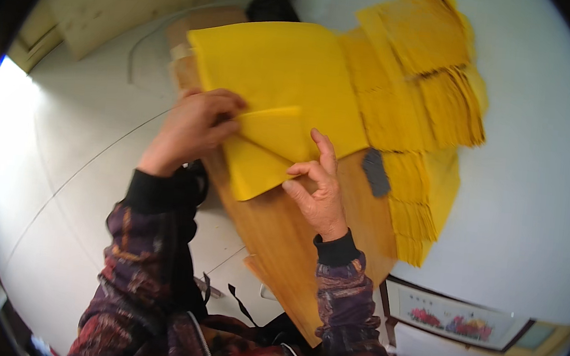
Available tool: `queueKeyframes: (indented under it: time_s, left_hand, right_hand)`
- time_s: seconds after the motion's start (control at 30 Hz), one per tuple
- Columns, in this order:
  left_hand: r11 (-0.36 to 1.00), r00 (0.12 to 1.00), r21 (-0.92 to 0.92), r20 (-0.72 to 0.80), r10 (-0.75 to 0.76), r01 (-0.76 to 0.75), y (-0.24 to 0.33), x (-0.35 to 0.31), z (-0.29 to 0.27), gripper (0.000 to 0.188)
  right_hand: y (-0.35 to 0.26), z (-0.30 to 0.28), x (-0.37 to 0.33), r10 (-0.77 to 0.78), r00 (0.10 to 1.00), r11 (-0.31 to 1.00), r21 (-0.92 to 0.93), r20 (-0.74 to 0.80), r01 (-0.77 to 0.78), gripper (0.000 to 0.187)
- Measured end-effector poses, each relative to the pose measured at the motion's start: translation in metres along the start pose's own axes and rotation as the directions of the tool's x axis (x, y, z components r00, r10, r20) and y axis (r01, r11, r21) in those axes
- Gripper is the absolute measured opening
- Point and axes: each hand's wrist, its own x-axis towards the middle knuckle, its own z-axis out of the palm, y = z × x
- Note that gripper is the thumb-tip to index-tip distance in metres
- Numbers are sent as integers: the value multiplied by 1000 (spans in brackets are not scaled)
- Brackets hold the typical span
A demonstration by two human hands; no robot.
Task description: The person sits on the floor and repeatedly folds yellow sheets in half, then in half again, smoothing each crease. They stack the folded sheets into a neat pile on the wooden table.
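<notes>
The wooden board (293, 234) carries everything; fanned stacks of yellow paper (418, 74) lie along its far side; the big yellow sheet (281, 75) covers its near-left part; my left hand (194, 128) pinches the folded flap (272, 132); my right hand (318, 191), fingers loose, presses the fold's edge; I'd judge corners should align before creasing.

Bright yellow sheet (274, 74); darker mustard-yellow stacks (418, 74); orange-brown wooden board (293, 234); small grey block (375, 172); dark purple-red patterned sleeves (146, 267) with black cuffs.
</notes>
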Motion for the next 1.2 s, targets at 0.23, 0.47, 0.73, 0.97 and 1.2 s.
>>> queueKeyframes:
  time_s: [0.23, 0.47, 0.73, 0.97, 1.2]
  left_hand:
    - [997, 996, -12, 27, -81, 82, 6, 4, 2, 8]
    - [996, 999, -79, 31, -43, 45, 2, 4, -1, 11]
    - [1000, 1000, 7, -28, -10, 10, 1, 2, 2, 12]
    - [997, 998, -45, 7, -69, 69, -1, 1, 3, 12]
    - [996, 996, 24, 23, -81, 81, 1, -1, 3, 11]
  right_hand:
    - [85, -64, -28, 82, 816, 764, -490, -572, -420, 12]
    - [137, -71, -38, -11, 854, 758, -561, -520, -331, 9]
    - [29, -40, -33, 125, 889, 921, -282, -441, -270, 13]
    - [-30, 13, -1, -260, 964, 838, -485, 46, 249, 31]
    - [-21, 14, 6, -270, 961, 863, -428, 54, 267, 24]
